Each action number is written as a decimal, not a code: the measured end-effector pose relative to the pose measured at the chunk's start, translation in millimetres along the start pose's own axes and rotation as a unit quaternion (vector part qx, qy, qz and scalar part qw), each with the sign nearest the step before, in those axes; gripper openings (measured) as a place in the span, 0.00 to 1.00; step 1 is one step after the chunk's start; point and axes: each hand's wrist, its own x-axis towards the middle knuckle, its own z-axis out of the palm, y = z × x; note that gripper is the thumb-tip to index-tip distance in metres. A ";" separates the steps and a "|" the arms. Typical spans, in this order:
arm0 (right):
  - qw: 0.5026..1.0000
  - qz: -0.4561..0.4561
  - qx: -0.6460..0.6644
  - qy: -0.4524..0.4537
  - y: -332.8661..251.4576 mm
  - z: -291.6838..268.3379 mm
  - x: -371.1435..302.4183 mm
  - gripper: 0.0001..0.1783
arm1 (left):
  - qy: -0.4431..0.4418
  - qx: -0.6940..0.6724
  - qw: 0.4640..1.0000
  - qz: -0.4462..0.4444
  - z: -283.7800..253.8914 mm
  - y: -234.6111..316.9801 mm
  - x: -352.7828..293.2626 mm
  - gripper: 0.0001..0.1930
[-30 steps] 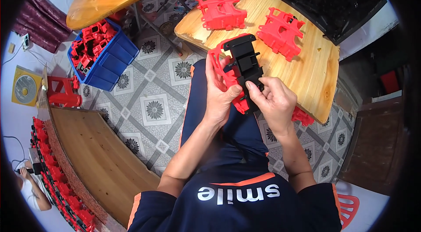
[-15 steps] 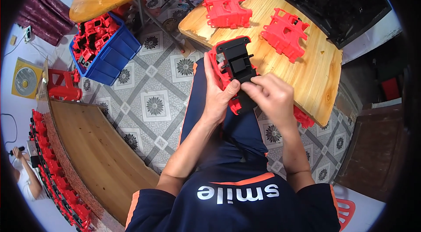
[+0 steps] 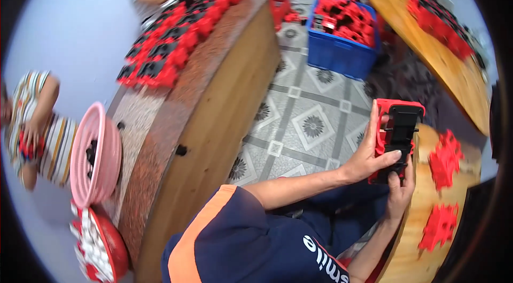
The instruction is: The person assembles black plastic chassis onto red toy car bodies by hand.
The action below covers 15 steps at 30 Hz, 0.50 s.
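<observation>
A red plastic housing with a black insert (image 3: pixel 402 125) is held upright between my hands, beside the near edge of a wooden table. My left hand (image 3: pixel 368 161) grips its left side, thumb pressed across the black face. Around the lower right end is my right hand (image 3: pixel 401 191), its thumb on the black part; its other fingers are partly hidden behind the housing. Two empty red housings, one farther (image 3: pixel 444 160) and one nearer (image 3: pixel 439 227), lie on the wooden table (image 3: pixel 403 251) to the right.
A blue crate (image 3: pixel 337 57) full of red parts stands on the tiled floor. Along the left counter (image 3: pixel 155 149) sit rows of red-and-black assemblies (image 3: pixel 160 56), a pink basket (image 3: pixel 114 149) with black pieces and a red basket (image 3: pixel 113 245) with white parts. Other people are beyond the counter and far table (image 3: pixel 422 48).
My view has swung left, bringing the counter and baskets into sight. My right hand has gone from pinching at the insert's side to gripping the housing's lower end.
</observation>
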 end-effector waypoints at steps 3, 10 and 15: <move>0.993 0.012 -0.051 -0.101 -9.6 53.2 21.3 0.36 | 0.129 0.177 0.972 0.086 -53.5 35.4 -3.6 0.54; 0.988 0.072 -0.009 -0.135 20.3 38.5 26.2 0.29 | 0.663 0.141 0.690 0.254 -241.5 249.9 -70.4 0.13; 0.984 0.135 0.081 -0.084 23.5 40.0 4.4 0.19 | 0.642 0.019 0.751 0.153 -425.7 309.9 -175.6 0.18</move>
